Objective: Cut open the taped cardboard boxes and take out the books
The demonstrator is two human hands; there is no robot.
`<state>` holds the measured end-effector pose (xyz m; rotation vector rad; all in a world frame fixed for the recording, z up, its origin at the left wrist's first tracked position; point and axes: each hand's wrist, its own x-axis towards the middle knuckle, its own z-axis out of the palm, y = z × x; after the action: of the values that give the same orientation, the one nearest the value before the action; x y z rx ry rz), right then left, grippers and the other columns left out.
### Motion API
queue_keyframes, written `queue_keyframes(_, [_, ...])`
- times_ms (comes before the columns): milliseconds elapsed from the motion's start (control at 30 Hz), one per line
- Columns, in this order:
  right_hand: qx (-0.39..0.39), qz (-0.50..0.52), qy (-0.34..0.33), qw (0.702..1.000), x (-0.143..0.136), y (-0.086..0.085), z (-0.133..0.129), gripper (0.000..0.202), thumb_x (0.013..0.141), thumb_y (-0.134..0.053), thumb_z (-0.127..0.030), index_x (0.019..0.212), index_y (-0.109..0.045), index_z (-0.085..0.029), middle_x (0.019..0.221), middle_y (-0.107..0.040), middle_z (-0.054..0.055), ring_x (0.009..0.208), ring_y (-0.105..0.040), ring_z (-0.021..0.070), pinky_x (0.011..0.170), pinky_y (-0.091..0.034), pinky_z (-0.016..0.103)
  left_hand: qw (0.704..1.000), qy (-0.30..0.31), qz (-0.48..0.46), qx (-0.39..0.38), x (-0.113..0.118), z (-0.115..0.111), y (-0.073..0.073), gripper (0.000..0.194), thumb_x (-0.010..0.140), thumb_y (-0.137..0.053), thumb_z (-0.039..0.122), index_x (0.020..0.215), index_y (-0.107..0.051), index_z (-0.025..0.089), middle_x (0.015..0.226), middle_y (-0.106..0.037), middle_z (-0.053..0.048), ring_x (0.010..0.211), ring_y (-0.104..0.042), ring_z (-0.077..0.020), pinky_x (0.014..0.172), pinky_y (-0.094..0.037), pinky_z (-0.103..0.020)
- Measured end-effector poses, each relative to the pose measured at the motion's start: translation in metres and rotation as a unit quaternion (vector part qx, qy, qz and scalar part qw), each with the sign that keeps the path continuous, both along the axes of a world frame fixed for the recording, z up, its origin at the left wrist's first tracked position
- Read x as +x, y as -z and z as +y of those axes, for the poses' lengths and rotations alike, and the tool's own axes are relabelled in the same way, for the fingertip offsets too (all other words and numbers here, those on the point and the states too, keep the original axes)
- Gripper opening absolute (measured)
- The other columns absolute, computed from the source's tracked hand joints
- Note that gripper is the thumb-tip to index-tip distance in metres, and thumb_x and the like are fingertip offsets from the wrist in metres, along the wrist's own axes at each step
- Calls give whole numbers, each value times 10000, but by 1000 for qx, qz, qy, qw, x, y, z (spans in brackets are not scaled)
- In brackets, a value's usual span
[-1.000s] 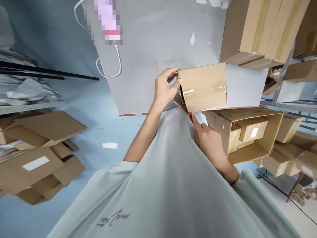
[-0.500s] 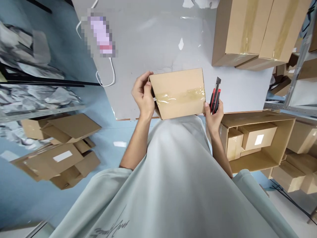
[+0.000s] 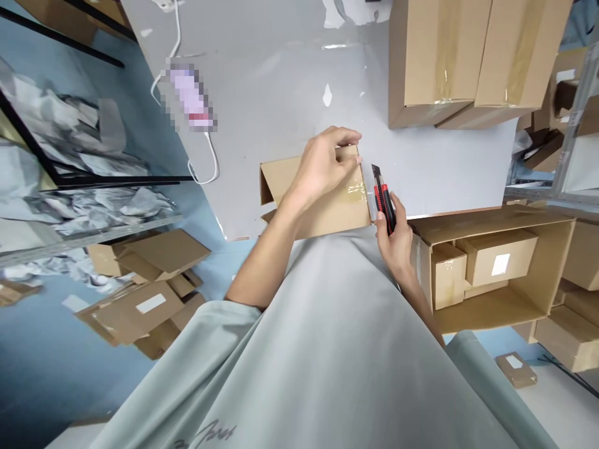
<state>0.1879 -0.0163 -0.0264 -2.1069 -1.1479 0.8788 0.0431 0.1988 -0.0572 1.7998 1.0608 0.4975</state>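
A small cardboard box (image 3: 334, 215) with clear tape along it lies at the table's near edge, against my shirt. Its left end shows a dark gap between the flaps. My left hand (image 3: 322, 162) reaches across the top of the box to its right end, with thumb and fingers apart by the far right corner. Just right of the box, my right hand (image 3: 395, 237) is closed around a red and black box cutter (image 3: 384, 202). The blade of the cutter is out and points up and away from me, apart from the cardboard.
Two large taped boxes (image 3: 440, 56) stand at the table's back right. By my right side, an open carton (image 3: 528, 305) holds smaller boxes. Flattened cardboard (image 3: 154, 305) is piled at left below a shelf of grey bags (image 3: 112, 202). A pixelated lilac item (image 3: 191, 96) lies with a white cable.
My left hand has let go of the box's left end and moved over its top to the right end. The cutter has come away from the box's side and now tilts left.
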Motion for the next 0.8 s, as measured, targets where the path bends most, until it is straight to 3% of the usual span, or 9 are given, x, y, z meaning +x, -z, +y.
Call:
queue_keyframes(200, [-43,-42,-48,997,-4,-22,-4,638,1205,-350,-544,1745,-496,-236,1148,-887,91,1011,-867,272,902,-687,392,999,2,-5,-33,2,0,-1,316,984,-810,275,1296,-762,289,1355,-801,-66,1309,-734,-298,1260,-554,-550])
queue_keyframes(400, [-109,-76,-54,990,-13,-29,2,621,1204,-361,-484,1767,-478,-249,1140,-885,95,913,-841,277,843,-653,368,984,-62,-130,-103,7,0,27,176,982,-855,311,1146,-793,320,1222,-809,-66,1443,-672,-372,1396,-431,-621])
queue_keyframes(500, [-123,-106,-52,985,-21,-32,-1,624,1202,-362,-465,1775,-469,-242,1137,-870,106,874,-814,271,817,-638,359,981,-71,-144,-107,6,0,42,223,978,-879,401,1154,-781,307,1229,-805,-66,1475,-655,-383,1411,-419,-619])
queue_keyframes(600, [-141,-148,-53,977,-31,-39,1,627,1203,-351,-433,1790,-453,-237,1059,-838,93,801,-769,245,786,-629,348,988,-56,-128,-63,6,-1,50,351,977,-867,566,1186,-780,299,1265,-801,-71,1462,-667,-377,1399,-442,-589])
queue_keyframes(800, [-206,-211,-74,953,-55,-64,29,679,1188,-406,-360,1847,-338,-212,994,-767,129,820,-780,272,795,-653,400,996,-15,-91,-11,3,-5,43,459,957,-846,691,1241,-804,332,1342,-802,-70,1390,-697,-391,1385,-412,-646])
